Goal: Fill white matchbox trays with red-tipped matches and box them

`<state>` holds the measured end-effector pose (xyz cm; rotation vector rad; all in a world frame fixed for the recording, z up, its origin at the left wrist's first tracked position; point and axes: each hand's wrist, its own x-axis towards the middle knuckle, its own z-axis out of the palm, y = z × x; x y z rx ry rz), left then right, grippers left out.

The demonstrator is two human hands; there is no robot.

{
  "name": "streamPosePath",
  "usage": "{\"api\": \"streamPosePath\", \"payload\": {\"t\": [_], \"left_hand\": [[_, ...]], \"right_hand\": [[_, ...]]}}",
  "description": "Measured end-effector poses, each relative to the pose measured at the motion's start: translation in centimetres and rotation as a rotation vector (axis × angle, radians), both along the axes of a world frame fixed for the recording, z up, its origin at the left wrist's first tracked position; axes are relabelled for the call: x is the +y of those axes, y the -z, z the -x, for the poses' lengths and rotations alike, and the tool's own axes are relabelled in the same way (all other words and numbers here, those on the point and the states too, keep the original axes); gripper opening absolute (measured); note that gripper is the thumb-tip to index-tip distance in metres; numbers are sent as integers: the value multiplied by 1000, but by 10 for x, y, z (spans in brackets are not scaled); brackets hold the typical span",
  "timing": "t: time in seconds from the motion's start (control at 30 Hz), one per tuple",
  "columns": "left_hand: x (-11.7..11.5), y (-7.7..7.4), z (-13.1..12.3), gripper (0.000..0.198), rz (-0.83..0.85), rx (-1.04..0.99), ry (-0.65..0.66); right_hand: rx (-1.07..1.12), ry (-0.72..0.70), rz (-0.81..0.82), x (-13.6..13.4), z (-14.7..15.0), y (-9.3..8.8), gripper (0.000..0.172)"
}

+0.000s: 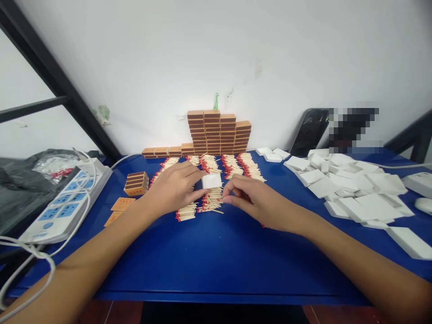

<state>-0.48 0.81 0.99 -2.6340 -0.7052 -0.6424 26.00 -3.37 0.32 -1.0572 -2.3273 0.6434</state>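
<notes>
Matchsticks [213, 201], wooden, red-tipped, lay crosswise between left hand [173, 186], clamped on white cardboard box [212, 181]; and right hand [254, 198], curled, grip unclear.

Matchboxes [219, 132] behind matches [251, 168], trays [367, 184] right

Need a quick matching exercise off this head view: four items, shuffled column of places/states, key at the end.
Column one
1. Left hand
2. Power strip
3. Tall matchbox stacks
4. Heap of white boxes

Column two
A. Right side of the blue table
B. Gripping one small white box
C. Middle of the back edge, by the wall
D. Far left, white and blue

Pairs: 1-B, 2-D, 3-C, 4-A
</notes>
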Motion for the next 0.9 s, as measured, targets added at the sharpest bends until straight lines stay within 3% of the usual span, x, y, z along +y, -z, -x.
{"api": "streamPosePath", "payload": {"t": [0.23,0.5,0.63,0.9], "left_hand": [[-12,0,-12,34,50,-46,55],[-18,3,-15,29,103,-65,74],[-8,2,-7,35,132,-48,24],[3,4,3,39,167,-26,-60]], "right_hand": [[8,117,-330,3,5,14,11],[-37,116,-422,1,8,17,13],[4,125,-397,-1,6,14,15],[-208,-33,-76,-8,10,20,8]]}}
